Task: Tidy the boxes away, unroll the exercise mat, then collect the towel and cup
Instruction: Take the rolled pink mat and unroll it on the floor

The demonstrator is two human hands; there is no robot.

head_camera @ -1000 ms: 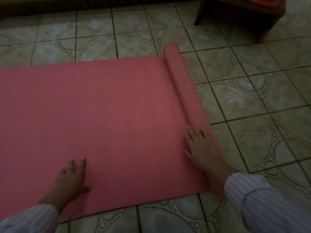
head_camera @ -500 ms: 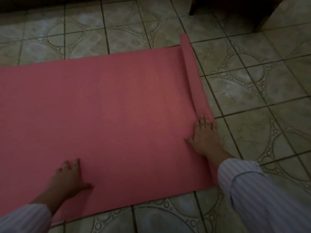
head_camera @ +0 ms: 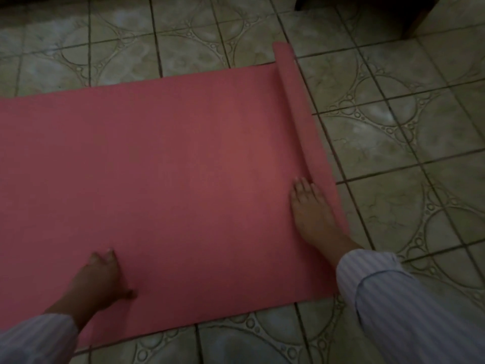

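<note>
A pink exercise mat lies mostly flat on the tiled floor and runs off the left edge of the view. Its right end is still a thin roll. My right hand rests flat on the mat, fingers against the near part of that roll. My left hand presses palm down on the flat mat near its front edge, fingers together. Neither hand holds anything. No boxes, towel or cup are in view.
Patterned grey floor tiles surround the mat on the right, back and front. Dark legs of a piece of wooden furniture stand at the top right corner.
The roll has moved further right and grown thinner as my right hand pushed it. My left hand stayed pressing the mat. The view has tilted down.
</note>
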